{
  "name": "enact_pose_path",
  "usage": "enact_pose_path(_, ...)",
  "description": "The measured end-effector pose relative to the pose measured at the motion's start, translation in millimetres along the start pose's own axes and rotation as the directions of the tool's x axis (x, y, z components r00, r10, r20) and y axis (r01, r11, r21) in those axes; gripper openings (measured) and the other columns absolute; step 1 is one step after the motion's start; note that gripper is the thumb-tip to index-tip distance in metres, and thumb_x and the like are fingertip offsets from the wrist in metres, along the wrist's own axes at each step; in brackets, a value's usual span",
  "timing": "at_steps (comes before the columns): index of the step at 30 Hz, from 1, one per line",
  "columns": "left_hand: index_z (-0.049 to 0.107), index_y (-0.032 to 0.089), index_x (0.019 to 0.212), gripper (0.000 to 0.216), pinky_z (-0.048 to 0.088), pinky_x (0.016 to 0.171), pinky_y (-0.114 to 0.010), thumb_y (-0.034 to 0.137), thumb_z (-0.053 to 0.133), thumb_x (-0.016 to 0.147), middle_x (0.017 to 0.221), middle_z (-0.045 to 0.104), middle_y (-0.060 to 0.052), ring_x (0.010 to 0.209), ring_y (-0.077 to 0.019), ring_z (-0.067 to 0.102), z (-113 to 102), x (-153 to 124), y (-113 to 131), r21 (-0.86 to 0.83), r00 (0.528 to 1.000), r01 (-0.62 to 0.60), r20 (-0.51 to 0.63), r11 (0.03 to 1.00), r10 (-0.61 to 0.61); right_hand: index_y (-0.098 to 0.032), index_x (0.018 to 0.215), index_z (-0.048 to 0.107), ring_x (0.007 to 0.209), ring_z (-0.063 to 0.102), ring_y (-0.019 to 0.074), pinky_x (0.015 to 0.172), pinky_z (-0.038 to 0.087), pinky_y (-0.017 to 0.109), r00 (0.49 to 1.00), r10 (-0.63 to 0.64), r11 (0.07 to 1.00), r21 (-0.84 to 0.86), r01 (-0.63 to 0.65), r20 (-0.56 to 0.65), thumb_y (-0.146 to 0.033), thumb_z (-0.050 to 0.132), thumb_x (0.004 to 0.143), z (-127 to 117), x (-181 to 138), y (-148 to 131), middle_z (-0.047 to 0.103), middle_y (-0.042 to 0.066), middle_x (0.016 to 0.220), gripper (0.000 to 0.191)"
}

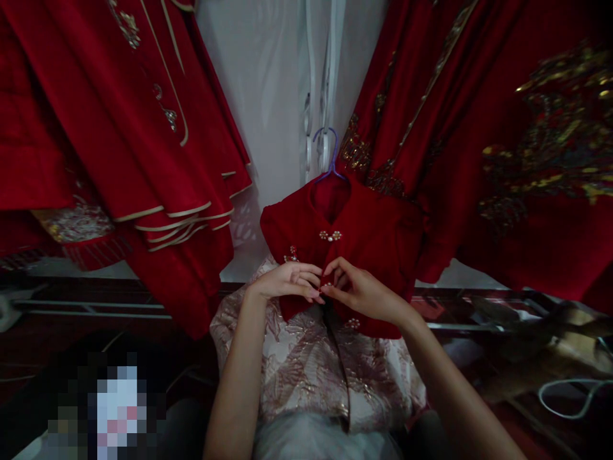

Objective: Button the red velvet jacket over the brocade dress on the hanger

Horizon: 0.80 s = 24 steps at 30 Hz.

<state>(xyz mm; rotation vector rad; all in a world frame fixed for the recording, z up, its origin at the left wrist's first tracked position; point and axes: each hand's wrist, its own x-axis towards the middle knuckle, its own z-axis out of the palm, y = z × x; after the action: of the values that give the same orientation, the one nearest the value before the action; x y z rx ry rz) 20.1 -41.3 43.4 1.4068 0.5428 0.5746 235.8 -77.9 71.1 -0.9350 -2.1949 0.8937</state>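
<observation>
A short red jacket (378, 236) with a round neck hangs on a purple hanger (332, 156). A jeweled clasp (330, 236) joins its front just below the neck. Lower on the front opening, both my hands meet around another small jeweled clasp, mostly covered by fingers. My left hand (290, 281) has thumb and fingertips brought together at the left front edge. From the other side, my right hand (357, 291) pinches the clasp between thumb and forefinger. A third jeweled ornament (353, 324) sits near the hem, and a brooch-like decoration (291, 254) on the left chest.
Pale pink patterned brocade (306, 364) lies beneath the jacket. Red garments with gold trim (163, 172) hang on the left, and red embroidered ones (460, 185) on the right. Behind is a pale wall (253, 76). A white cable loop (569, 399) lies lower right.
</observation>
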Motion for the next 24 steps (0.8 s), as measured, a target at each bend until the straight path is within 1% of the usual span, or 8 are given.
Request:
enact_pose_path(4, 0.058, 0.010, 0.105, 0.043, 0.052, 0.067, -0.027, 0.025, 0.074, 0.068, 0.084, 0.069, -0.008, 0.076, -0.0165, 0.067, -3, -2, 2, 0.044, 0.989, 0.013, -0.145, 0.999, -0.007, -0.020, 0.102, 0.047, 0.072, 0.058, 0.0110, 0.065, 0.049, 0.025, 0.998, -0.026, 0.999, 0.037, 0.029, -0.054, -0.034, 0.061, 0.081, 10, 6, 3, 0.060, 0.002, 0.091, 0.029)
enact_pose_path(9, 0.062, 0.011, 0.094, 0.034, 0.049, 0.066, -0.025, 0.024, 0.075, 0.065, 0.076, 0.069, -0.006, 0.070, -0.0127, 0.064, -6, -1, 8, 0.252, 0.958, 0.005, -0.280, 0.968, 0.068, -0.021, 0.099, 0.050, 0.073, 0.057, 0.0106, 0.063, 0.048, 0.023, 0.997, -0.017, 0.999, 0.037, 0.020, -0.075, -0.028, 0.059, 0.082, 10, 6, 4, 0.061, 0.001, 0.089, 0.021)
enact_pose_path(11, 0.063, 0.011, 0.087, 0.029, 0.048, 0.067, -0.024, 0.021, 0.074, 0.063, 0.074, 0.068, -0.005, 0.068, -0.0117, 0.063, -13, -2, 6, 0.349, 0.894, 0.012, -0.424, 0.937, 0.146, -0.021, 0.099, 0.051, 0.074, 0.058, 0.0110, 0.065, 0.049, 0.024, 0.997, -0.009, 0.999, 0.044, 0.013, -0.078, -0.027, 0.059, 0.082, 8, 5, 7, 0.061, 0.001, 0.088, 0.020)
enact_pose_path(13, 0.060, 0.011, 0.076, 0.021, 0.047, 0.066, -0.024, 0.018, 0.073, 0.061, 0.070, 0.065, -0.002, 0.065, -0.0109, 0.061, -22, -4, 3, 0.415, 0.787, 0.013, -0.566, 0.910, 0.247, -0.021, 0.101, 0.053, 0.076, 0.059, 0.0116, 0.068, 0.049, 0.025, 0.997, -0.002, 0.999, 0.054, 0.006, -0.074, -0.025, 0.058, 0.082, 5, 4, 9, 0.061, 0.002, 0.087, 0.020)
enact_pose_path(15, 0.056, 0.013, 0.068, 0.019, 0.046, 0.064, -0.024, 0.016, 0.072, 0.059, 0.067, 0.062, 0.000, 0.063, -0.0103, 0.059, -29, -6, -2, 0.446, 0.705, 0.004, -0.636, 0.895, 0.314, -0.021, 0.103, 0.054, 0.078, 0.059, 0.0122, 0.069, 0.050, 0.026, 0.997, -0.002, 0.998, 0.057, 0.006, -0.073, -0.024, 0.056, 0.083, 2, 4, 9, 0.062, 0.002, 0.088, 0.020)
enact_pose_path(16, 0.054, 0.013, 0.067, 0.021, 0.047, 0.064, -0.024, 0.015, 0.072, 0.057, 0.066, 0.062, 0.000, 0.063, -0.0104, 0.059, -31, -7, -3, 0.449, 0.693, 0.001, -0.644, 0.893, 0.323, -0.021, 0.103, 0.054, 0.079, 0.060, 0.0124, 0.069, 0.050, 0.026, 0.997, -0.003, 0.998, 0.055, 0.007, -0.076, -0.024, 0.056, 0.084, 0, 3, 9, 0.062, 0.002, 0.088, 0.020)
enact_pose_path(21, 0.056, 0.014, 0.077, 0.029, 0.049, 0.068, -0.026, 0.017, 0.075, 0.055, 0.077, 0.064, -0.002, 0.070, -0.0120, 0.061, -31, -2, -10, 0.414, 0.740, -0.014, -0.608, 0.910, 0.288, -0.022, 0.106, 0.056, 0.083, 0.061, 0.0131, 0.072, 0.050, 0.027, 0.997, -0.016, 0.998, 0.064, 0.021, -0.073, -0.022, 0.053, 0.085, -2, 2, 2, 0.064, 0.003, 0.092, 0.021)
enact_pose_path(24, 0.058, 0.014, 0.079, 0.029, 0.049, 0.068, -0.025, 0.016, 0.076, 0.055, 0.082, 0.064, -0.003, 0.071, -0.0113, 0.060, -30, 4, -13, 0.402, 0.750, -0.035, -0.594, 0.915, 0.290, -0.022, 0.106, 0.056, 0.085, 0.061, 0.0131, 0.074, 0.050, 0.027, 0.995, -0.029, 0.996, 0.079, 0.036, -0.091, -0.020, 0.052, 0.084, 2, 7, 5, 0.064, 0.003, 0.092, 0.022)
